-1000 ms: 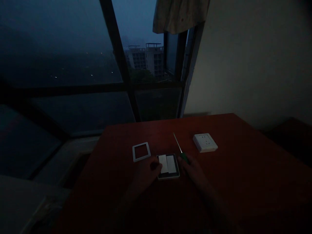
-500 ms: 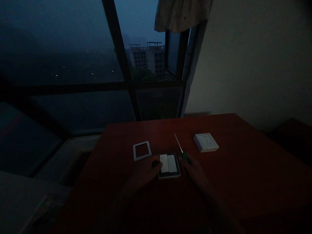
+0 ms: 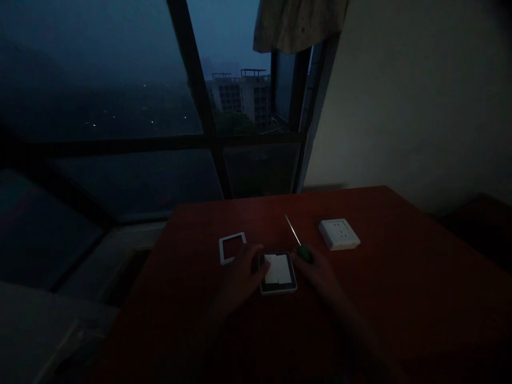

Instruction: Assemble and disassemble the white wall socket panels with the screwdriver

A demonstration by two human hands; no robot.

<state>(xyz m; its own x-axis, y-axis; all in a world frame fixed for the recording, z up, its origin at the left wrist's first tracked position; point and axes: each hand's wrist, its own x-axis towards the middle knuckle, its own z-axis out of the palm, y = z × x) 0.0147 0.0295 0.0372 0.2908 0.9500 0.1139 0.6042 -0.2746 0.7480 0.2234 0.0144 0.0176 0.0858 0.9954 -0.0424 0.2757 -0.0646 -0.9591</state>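
Note:
A wall switch with two white rocker plates and a dark inner border lies on the table between my hands. My left hand is at its left side, thumb on or just over the left rocker plate and the other fingers apart from the thumb. Held in my right hand is a screwdriver with a green handle, its thin metal shaft pointing away and slightly left. The right fingertips are close to the switch's right edge; whether they touch it I cannot tell.
Left of the switch lies a white square frame, partly behind my left hand. A white socket box stands at the right on the reddish table. Beyond the table are a window and a pale wall. Light is dim.
The fingers of my left hand have lifted and spread from the switch's left edge. The left rocker plate now looks level with the right one. My right hand and screwdriver have barely shifted.

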